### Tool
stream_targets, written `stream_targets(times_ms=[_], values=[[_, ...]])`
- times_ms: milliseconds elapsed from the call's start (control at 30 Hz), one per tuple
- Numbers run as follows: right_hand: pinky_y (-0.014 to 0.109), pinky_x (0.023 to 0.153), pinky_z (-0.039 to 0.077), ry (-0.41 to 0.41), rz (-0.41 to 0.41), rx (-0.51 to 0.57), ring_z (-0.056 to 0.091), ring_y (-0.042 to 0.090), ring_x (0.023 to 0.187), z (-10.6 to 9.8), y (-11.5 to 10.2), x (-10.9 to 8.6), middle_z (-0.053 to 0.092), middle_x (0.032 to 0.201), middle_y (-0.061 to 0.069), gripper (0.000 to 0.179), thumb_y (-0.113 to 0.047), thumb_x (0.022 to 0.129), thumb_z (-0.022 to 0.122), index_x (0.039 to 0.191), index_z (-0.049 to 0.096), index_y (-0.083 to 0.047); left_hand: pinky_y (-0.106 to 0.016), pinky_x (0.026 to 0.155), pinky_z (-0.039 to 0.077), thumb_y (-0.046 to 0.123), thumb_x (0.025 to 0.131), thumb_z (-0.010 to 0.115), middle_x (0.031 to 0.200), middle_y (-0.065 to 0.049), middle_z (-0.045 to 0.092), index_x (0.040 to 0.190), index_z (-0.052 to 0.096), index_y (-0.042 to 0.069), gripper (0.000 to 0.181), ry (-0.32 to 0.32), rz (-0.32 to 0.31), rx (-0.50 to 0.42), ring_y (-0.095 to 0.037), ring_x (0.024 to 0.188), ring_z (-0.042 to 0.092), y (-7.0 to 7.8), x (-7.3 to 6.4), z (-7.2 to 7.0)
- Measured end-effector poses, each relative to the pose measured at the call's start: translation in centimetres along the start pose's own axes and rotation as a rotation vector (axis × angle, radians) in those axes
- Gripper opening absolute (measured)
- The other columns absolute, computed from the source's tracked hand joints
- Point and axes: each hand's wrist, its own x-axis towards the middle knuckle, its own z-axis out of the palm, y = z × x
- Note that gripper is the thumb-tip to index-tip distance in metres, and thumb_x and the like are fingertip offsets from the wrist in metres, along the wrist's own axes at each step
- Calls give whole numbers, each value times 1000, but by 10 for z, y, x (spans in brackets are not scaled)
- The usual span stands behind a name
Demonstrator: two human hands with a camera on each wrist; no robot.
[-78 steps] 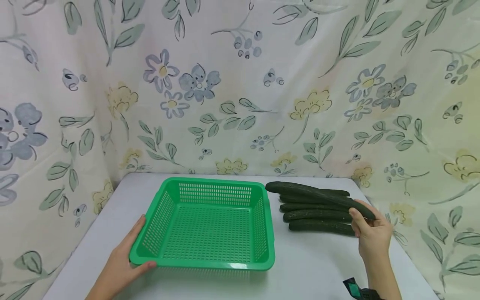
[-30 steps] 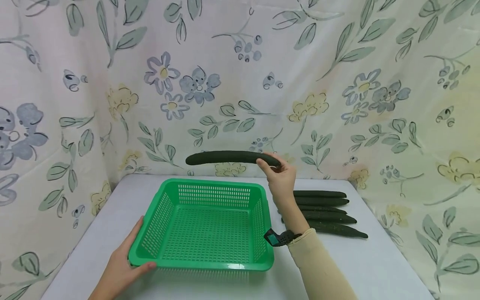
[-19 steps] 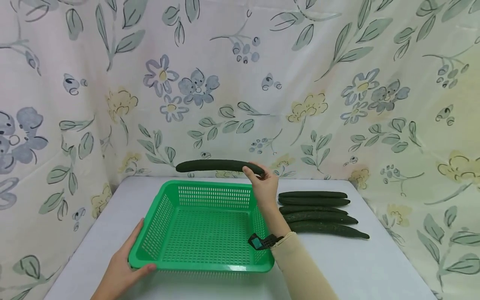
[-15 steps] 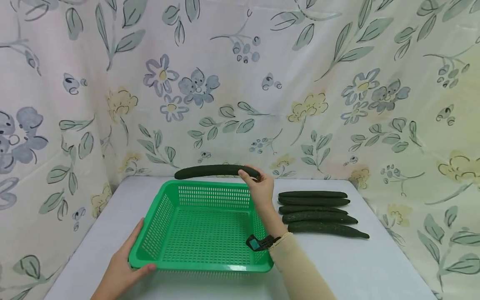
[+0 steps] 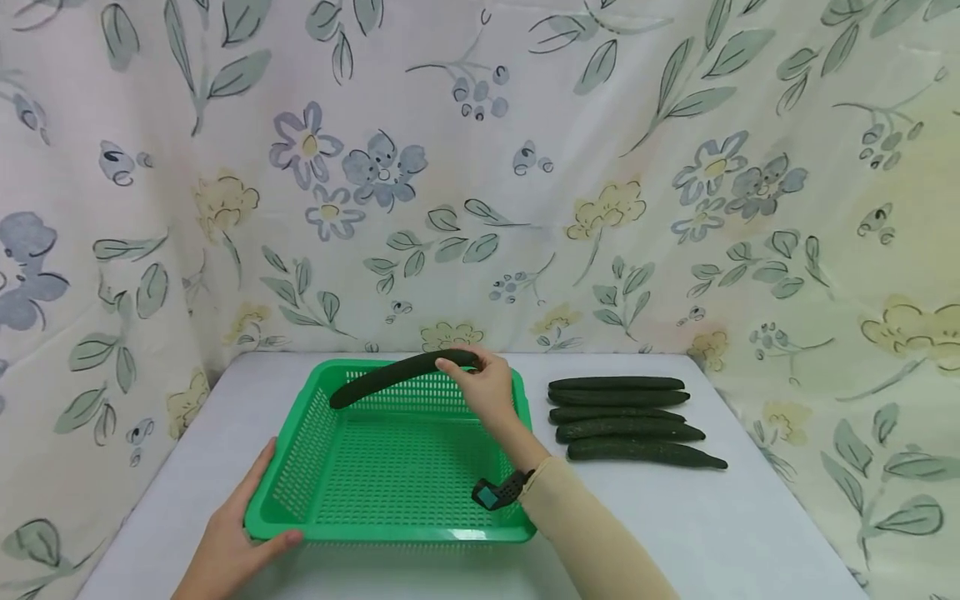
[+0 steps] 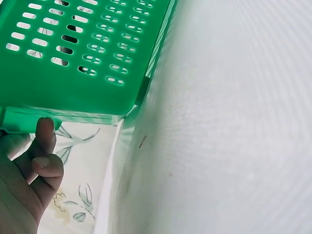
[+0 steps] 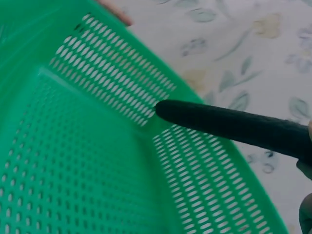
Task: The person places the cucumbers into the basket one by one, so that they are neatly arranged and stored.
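Note:
My right hand (image 5: 491,396) grips a long dark green cucumber (image 5: 397,372) by its right end, thumb on the near side. The cucumber tilts down to the left over the back part of a green plastic basket (image 5: 386,536). In the right wrist view the cucumber's free tip (image 7: 170,111) hangs over a back corner of the basket; only a sliver of the fingers shows at the right edge. My left hand (image 5: 225,537) holds the basket's front left corner, thumb at the front rim, fingers along the left side. Curled fingers (image 6: 46,136) show under the rim in the left wrist view.
Several more cucumbers (image 5: 630,429) lie side by side on the white table (image 5: 675,533), right of the basket. A floral curtain (image 5: 480,167) hangs behind the table and along its sides. A dark strap with a small device (image 5: 498,493) sits on the right wrist.
My right hand has lifted the cucumber from the pile, carried it left, then lowered it over the basket, its free end tipping down. The left hand stays at the basket's corner.

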Motion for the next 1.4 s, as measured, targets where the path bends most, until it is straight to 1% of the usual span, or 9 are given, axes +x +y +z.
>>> stream_targets(times_ms=[400, 533, 700, 833, 933, 1133, 1233, 1333, 1400], values=[[28, 61, 47, -85, 194, -277, 56, 13, 65, -7, 13, 1, 81, 104, 4, 39, -41, 85, 90, 112, 84, -14, -81, 106, 37, 33, 86, 89, 174, -22, 20, 171, 2, 37, 122, -29, -43, -5, -62, 147, 33, 1, -2, -7], [33, 67, 56, -129, 169, -412, 67, 17, 76, -10, 14, 3, 80, 116, 7, 42, -44, 82, 92, 111, 85, -15, -83, 106, 36, 33, 85, 89, 174, -23, 19, 172, 2, 34, 123, -29, -34, -18, -63, 147, 32, 1, -3, -8], [34, 67, 60, -158, 115, -616, 71, 17, 74, -8, 12, 1, 82, 100, 6, 43, -44, 77, 96, 104, 86, -13, -81, 107, 38, 32, 85, 90, 174, -21, 20, 173, 4, 29, 122, -14, -28, -7, -61, 148, 32, 0, -4, -8], [28, 53, 51, -156, 161, -774, 58, 11, 55, -3, 13, 0, 76, 73, 2, 36, -42, 70, 100, 81, 84, -12, -34, 122, 36, 32, 85, 89, 175, -15, 23, 172, 6, 35, 120, 13, -12, 13, -36, 158, 29, -4, -4, -4], [28, 47, 46, -183, 260, -914, 53, 13, 53, 3, 15, 3, 66, 65, 3, 42, -41, 66, 103, 68, 74, -10, -20, 118, 33, 32, 84, 90, 174, -15, 25, 171, 7, 39, 120, 34, 11, 8, -23, 157, 29, -4, -2, -1], [36, 50, 52, -213, 403, -1032, 59, 22, 60, 11, 20, 10, 60, 74, 11, 50, -38, 64, 104, 77, 68, -7, -1, 105, 25, 30, 81, 92, 172, -18, 30, 171, 11, 39, 121, 61, 56, -10, 3, 148, 27, -1, 0, 1], [33, 45, 47, -191, 393, -972, 53, 19, 53, 10, 18, 9, 55, 66, 7, 49, -35, 69, 102, 66, 60, -10, -35, 118, 41, 31, 81, 92, 172, -19, 29, 171, 9, 38, 122, 39, 24, -3, -32, 154, 37, 0, 1, 0], [28, 43, 41, -176, 324, -829, 45, 13, 49, 3, 11, 6, 53, 60, 1, 46, -32, 77, 98, 61, 59, -13, -72, 109, 42, 31, 82, 91, 172, -23, 28, 172, 8, 33, 123, 18, 14, -4, -58, 146, 39, 1, 1, -1], [28, 47, 46, -175, 270, -722, 50, 11, 53, -6, 2, 5, 63, 64, -1, 35, -31, 82, 94, 64, 69, -12, -74, 107, 42, 32, 82, 91, 172, -22, 27, 172, 6, 32, 124, 7, -1, 13, -59, 145, 40, 1, 3, -1]])
